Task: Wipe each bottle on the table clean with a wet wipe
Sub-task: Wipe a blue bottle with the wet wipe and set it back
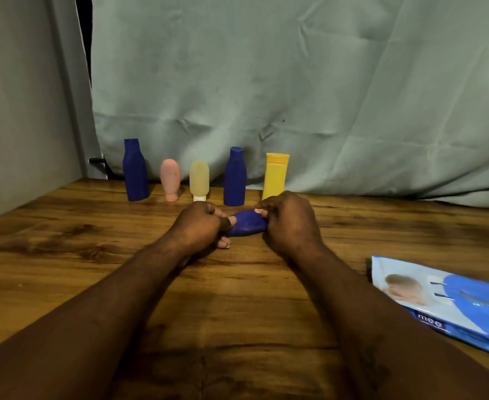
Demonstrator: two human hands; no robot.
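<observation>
A dark blue bottle (pixel 247 223) lies on its side on the wooden table (pixel 64 255), held between both hands. My left hand (pixel 200 226) grips its left end with curled fingers, and my right hand (pixel 288 220) grips its right end. No wipe shows in either hand. Along the back stand several bottles: a tall blue bottle (pixel 135 171), a pink tube (pixel 170 180), a pale yellow tube (pixel 199 181), another blue bottle (pixel 234 177) and a yellow tube (pixel 275 176), the last partly behind my right hand.
A blue pack of wet wipes (pixel 445 301) lies flat at the table's right edge. A grey-green cloth (pixel 295 82) hangs behind the bottles, and a pale wall panel (pixel 21 96) bounds the left side.
</observation>
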